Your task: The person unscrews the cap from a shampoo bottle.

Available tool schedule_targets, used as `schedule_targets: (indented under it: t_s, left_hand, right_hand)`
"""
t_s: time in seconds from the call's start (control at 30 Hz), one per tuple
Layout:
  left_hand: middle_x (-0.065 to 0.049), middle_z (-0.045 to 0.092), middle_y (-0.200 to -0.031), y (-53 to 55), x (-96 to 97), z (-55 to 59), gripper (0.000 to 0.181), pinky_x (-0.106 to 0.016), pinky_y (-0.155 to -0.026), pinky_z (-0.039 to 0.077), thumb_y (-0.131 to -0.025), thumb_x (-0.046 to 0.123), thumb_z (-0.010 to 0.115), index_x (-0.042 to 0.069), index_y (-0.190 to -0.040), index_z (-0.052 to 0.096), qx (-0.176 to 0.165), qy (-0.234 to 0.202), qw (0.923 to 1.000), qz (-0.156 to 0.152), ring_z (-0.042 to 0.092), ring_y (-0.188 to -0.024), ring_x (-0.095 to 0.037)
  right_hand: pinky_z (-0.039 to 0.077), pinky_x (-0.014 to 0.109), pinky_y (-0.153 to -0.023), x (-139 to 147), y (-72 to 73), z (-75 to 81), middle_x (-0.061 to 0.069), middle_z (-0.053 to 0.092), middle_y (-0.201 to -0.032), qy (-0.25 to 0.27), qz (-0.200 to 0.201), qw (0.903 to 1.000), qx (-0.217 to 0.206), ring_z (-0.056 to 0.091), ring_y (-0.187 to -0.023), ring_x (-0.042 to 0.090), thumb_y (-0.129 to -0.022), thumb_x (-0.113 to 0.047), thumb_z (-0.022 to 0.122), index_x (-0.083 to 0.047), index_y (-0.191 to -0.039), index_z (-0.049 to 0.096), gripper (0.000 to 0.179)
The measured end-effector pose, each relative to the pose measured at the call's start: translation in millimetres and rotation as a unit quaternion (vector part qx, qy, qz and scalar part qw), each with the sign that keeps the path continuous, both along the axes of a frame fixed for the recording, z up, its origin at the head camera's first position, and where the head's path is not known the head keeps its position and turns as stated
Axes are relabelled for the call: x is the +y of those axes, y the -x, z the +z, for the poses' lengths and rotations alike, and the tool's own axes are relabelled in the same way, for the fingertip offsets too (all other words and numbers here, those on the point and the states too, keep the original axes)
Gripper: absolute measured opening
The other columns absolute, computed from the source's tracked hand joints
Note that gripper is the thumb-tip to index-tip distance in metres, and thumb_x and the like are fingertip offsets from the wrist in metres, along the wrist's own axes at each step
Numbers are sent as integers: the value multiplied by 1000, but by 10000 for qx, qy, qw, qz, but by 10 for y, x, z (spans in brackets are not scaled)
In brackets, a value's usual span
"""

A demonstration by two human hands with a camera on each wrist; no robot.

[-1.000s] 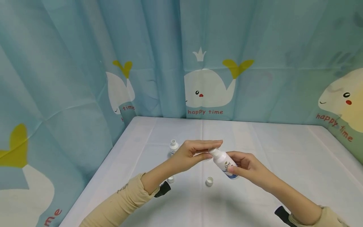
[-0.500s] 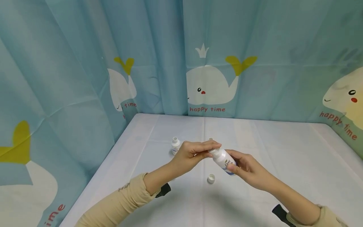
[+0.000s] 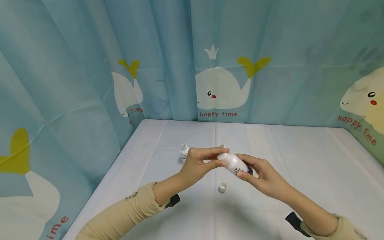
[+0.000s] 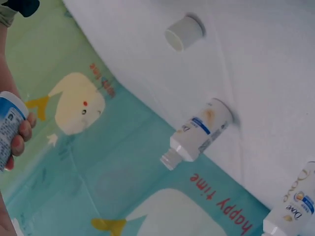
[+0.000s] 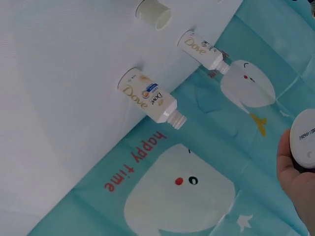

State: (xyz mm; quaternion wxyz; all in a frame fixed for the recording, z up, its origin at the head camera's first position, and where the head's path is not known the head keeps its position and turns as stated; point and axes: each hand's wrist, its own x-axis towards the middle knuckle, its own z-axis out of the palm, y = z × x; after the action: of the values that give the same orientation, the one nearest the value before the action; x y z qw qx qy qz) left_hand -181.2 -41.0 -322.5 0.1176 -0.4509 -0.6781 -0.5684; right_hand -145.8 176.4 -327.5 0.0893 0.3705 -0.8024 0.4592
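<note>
My right hand (image 3: pixel 264 175) grips a white Dove bottle (image 3: pixel 237 165) above the table, tilted with its top toward the left. My left hand (image 3: pixel 196 165) pinches the white cap (image 3: pixel 222 156) on that bottle, thumb below and fingers above. In the left wrist view the held bottle's blue-printed lower part (image 4: pixel 9 129) shows at the left edge, right fingertips (image 4: pixel 24 132) curled round it. The right wrist view catches its round white base (image 5: pixel 304 140) beside the right hand (image 5: pixel 298 191). The left hand itself is out of the left wrist view.
An uncapped white Dove bottle (image 3: pixel 184 153) stands behind the left hand. Another uncapped bottle (image 3: pixel 222 145) is mostly hidden by that hand; both show in the right wrist view. A loose white cap (image 3: pixel 222 187) sits open end up on the white table (image 3: pixel 300 153). Blue whale-print curtains (image 3: pixel 168 83) enclose the table.
The left fingers, straighter over the bottle's top before, now bend to pinch the cap. The held bottle has tipped closer to level and turned slightly in the right hand.
</note>
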Motion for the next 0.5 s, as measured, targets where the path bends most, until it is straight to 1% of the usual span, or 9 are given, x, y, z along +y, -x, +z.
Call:
schedule_targets:
  t_s: [0.1, 0.2, 0.33, 0.43, 0.5]
  left_hand:
    - [-26, 68, -102, -10, 13, 6, 32, -28, -74, 59, -72, -9, 74, -12, -103, 66, -214, -105, 9992, 308, 71, -83, -30]
    - [-24, 70, -96, -11, 25, 20, 30, -27, -70, 59, -69, -7, 77, -9, -98, 68, -285, -157, 9982, 508, 70, -76, -26]
    - [-19, 70, -84, 5, 27, 44, 25, -26, -64, 58, -66, -5, 80, -5, -87, 67, -222, -99, 9976, 646, 68, -68, -15]
    - [-14, 67, -75, 24, 10, 59, 23, -24, -60, 57, -64, -1, 83, -1, -79, 64, -64, 28, 9974, 723, 64, -62, -8]
    - [-11, 66, -70, 39, -4, 70, 24, -23, -58, 56, -64, 1, 84, 2, -73, 61, 21, 134, 9970, 767, 62, -60, -5]
  right_hand:
    - [44, 20, -64, -24, -2, 4, 2, 62, -94, 4, -199, 9998, -46, 49, -77, 6, -87, -2, 64, 5, -123, 55, 38]
    - [46, 19, -67, -50, -17, 6, 4, 65, -98, -19, -435, 9990, -96, 51, -78, 5, -86, -3, 66, 4, -121, 57, 37]
    - [48, 18, -71, -56, -24, 19, 4, 67, -100, -119, -738, 9972, -23, 54, -80, 3, -83, -4, 70, 0, -118, 59, 37]
    - [50, 18, -74, -65, -30, 22, 3, 68, -101, -165, -808, 9966, -54, 56, -82, 2, -82, -5, 71, -1, -116, 60, 36]
    - [50, 19, -77, -82, -40, 16, 2, 69, -100, -160, -748, 9969, -159, 57, -82, 2, -83, -7, 71, -3, -117, 60, 36]
